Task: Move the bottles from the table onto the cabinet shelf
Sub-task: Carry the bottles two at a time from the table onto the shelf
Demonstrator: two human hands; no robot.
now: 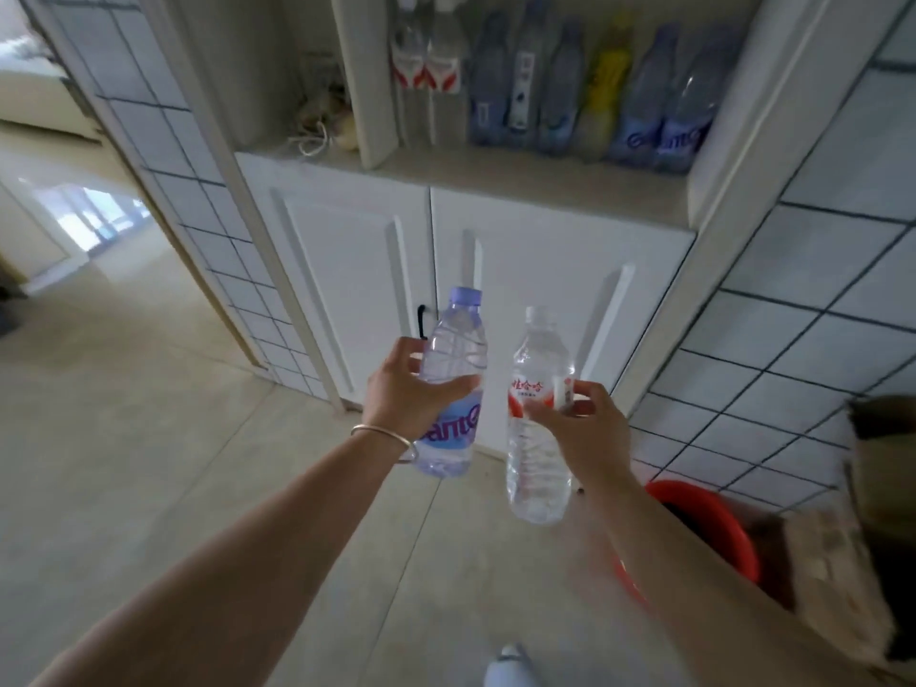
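left hand (401, 389) grips blue-capped bottle (448, 384) — right hand (577, 423) red-labelled bottle (538, 423).

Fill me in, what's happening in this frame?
A person is carrying two bottles toward an open cabinet shelf. The left hand holds a blue-capped bottle; the right hand holds a clear bottle with a red label. Both are upright and in the air, below shelf height. A row of bottles already stands on the shelf, so these two are not yet placed.
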